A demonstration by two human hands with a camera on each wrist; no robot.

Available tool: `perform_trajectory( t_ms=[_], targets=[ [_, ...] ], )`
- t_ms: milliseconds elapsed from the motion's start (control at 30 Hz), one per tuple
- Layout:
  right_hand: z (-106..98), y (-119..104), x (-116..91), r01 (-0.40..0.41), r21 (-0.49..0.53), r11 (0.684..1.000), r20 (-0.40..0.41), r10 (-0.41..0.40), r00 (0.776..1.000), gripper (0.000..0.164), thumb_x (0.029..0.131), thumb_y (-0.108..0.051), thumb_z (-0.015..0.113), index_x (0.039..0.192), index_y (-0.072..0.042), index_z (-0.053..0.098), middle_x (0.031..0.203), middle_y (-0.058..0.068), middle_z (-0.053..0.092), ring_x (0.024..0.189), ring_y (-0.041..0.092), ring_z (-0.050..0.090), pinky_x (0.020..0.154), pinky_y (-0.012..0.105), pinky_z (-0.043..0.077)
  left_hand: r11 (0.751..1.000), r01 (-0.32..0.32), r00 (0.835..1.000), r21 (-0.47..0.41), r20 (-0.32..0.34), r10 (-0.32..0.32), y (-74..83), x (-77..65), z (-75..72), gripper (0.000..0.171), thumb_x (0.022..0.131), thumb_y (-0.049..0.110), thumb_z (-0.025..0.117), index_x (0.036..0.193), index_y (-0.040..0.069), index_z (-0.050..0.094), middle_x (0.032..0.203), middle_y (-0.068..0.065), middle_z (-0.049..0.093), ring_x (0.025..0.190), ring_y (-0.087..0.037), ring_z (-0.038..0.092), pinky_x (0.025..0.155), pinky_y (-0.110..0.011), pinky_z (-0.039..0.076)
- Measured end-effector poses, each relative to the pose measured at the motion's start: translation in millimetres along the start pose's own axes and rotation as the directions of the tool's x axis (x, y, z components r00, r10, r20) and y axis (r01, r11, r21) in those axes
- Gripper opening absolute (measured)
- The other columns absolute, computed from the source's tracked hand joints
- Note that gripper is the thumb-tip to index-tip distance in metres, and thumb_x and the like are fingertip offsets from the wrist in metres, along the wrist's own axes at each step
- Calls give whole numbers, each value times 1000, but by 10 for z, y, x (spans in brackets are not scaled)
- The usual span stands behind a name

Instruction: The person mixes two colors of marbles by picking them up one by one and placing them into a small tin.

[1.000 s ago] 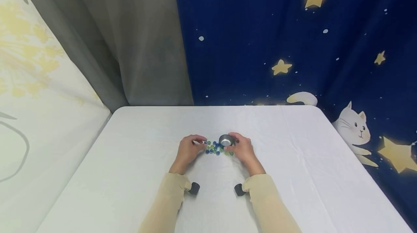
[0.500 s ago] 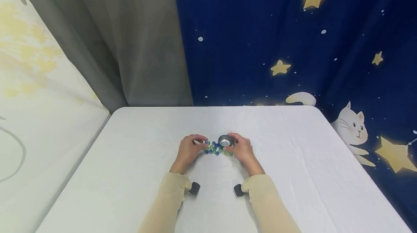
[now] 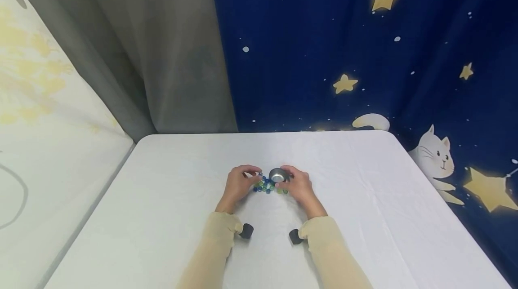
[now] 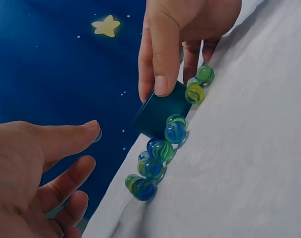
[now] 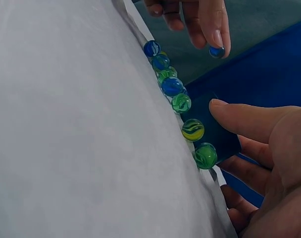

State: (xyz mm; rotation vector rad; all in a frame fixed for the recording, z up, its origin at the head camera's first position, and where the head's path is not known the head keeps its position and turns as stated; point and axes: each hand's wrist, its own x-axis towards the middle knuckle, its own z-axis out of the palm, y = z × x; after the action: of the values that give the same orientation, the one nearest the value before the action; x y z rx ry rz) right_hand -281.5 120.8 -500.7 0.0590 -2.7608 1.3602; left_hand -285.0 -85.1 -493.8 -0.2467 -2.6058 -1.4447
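Note:
In the right wrist view my left hand (image 5: 190, 20) pinches a blue glass marble (image 5: 217, 52) between thumb and finger, raised above the table. My right hand (image 3: 300, 186) grips a small round metal cup (image 3: 278, 175) by its side, its bare silvery inside facing the head camera. Dark blue-green in the left wrist view, the cup's outer wall (image 4: 163, 113) leans over the cloth. Blue, green and yellow swirled marbles (image 3: 267, 191) lie loose in a cluster between the hands, in front of and beside the cup. A yellow-green marble (image 4: 194, 93) sits close under the right hand's fingers.
A white cloth (image 3: 344, 181) covers the table. Grey and dark blue star-printed curtains (image 3: 299, 55) hang behind its far edge, and a white patterned cloth (image 3: 60, 145) hangs at left. Each sleeved wrist carries a black camera block (image 3: 246, 231).
My left hand has risen slightly and shifted right toward the cup, now with a marble lifted in its fingertips. My right hand and the cup stay almost still. The head view has turned slightly.

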Motion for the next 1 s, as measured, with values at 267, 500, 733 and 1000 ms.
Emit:
perform_trajectory(
  t_ms=[267, 500, 733, 1000],
  targets=[
    [4, -3, 12, -9, -2, 1000, -1, 9, 1000, 55, 73, -19, 84, 125, -16, 64, 124, 8, 64, 120, 37, 49, 100, 57, 34, 1000, -4, 1000, -1, 8, 4, 15, 31, 49, 13, 81, 15, 78, 94, 16, 76, 83, 3, 65, 73, -15, 54, 69, -32, 44],
    [3, -1, -4, -16, -12, 1000, 4, 16, 1000, 55, 74, -20, 84, 125, -17, 64, 125, 8, 64, 120, 36, 49, 100, 57, 34, 1000, 3, 1000, -19, 9, -2, 33, 37, 78, 14, 80, 16, 79, 94, 16, 76, 84, 3, 65, 72, -14, 54, 67, -32, 44],
    [-1, -14, -21, -24, -13, 1000, 8, 24, 1000, 56, 74, -21, 84, 125, -16, 63, 126, 8, 64, 119, 37, 49, 99, 57, 34, 1000, -16, 1000, -26, 8, 16, 26, 28, 95, 14, 80, 17, 79, 94, 16, 76, 84, 4, 66, 71, -13, 54, 67, -31, 44],
    [19, -6, -21, -15, -25, 1000, 2, 15, 1000, 56, 74, -20, 84, 125, -15, 64, 125, 9, 64, 118, 38, 49, 98, 57, 35, 999, -14, 1000, -35, 5, 15, 17, 25, 114, 15, 79, 14, 79, 94, 16, 77, 81, 4, 65, 72, -14, 54, 69, -32, 44]
  ],
)
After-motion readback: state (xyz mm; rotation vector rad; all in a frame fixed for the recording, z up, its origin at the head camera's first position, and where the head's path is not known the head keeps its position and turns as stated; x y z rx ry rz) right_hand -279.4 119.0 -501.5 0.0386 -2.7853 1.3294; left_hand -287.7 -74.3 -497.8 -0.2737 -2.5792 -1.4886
